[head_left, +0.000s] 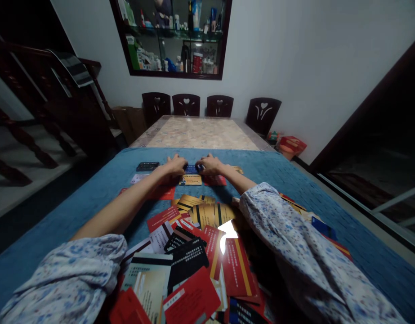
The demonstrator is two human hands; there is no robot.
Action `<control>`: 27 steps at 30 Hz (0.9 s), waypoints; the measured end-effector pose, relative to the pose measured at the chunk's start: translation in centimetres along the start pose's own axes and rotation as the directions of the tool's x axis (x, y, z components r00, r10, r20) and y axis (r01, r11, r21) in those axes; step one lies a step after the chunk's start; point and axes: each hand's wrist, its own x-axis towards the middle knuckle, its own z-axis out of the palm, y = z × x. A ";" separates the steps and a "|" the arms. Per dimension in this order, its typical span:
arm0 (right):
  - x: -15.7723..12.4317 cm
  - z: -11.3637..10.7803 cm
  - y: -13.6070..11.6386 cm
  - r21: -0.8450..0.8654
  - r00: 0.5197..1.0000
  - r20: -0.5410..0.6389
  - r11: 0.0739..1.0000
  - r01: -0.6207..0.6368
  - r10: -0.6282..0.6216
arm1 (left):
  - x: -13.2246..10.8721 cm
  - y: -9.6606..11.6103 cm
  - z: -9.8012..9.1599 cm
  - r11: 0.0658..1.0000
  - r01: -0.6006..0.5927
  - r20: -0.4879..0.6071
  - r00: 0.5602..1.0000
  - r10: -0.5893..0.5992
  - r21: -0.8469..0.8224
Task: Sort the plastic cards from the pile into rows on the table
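A blue card [193, 169] lies at the far end of the laid-out cards. My left hand [176, 165], fingers curled, grips its left end, and the curled fingers of my right hand [210, 165] are at its right end. Just nearer to me is a gold card [190, 180] with a small dark figure on it. A red card [215, 181] lies below my right hand. To the left are a black card [148, 166] and a pale lilac card [138, 178]. Gold cards [237, 169] show partly behind my right wrist.
A loose heap of red, gold, black and silver cards [189, 257] spreads between my forearms. More cards [323, 228] lie beyond my right sleeve. Blue cloth [92, 198] covers the near part of the table [197, 130]. Several dark chairs [186, 105] stand behind it.
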 end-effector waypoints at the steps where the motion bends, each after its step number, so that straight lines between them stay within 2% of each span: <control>1: 0.1 0.0 0.0 -0.002 1.000 0.002 1.000 -0.003 0.003 | 0.0 0.0 0.0 1.000 0.001 0.004 1.000 -0.001 0.001; 17: 0.1 -0.2 -0.6 -0.014 0.998 0.024 0.998 -0.062 0.062 | 0.2 -0.6 0.2 0.998 -0.042 0.037 0.998 0.041 0.038; 27: 0.8 0.0 -0.6 -0.010 0.998 0.037 0.998 -0.055 0.055 | 0.4 -0.4 0.1 0.998 -0.032 0.031 0.999 0.030 0.062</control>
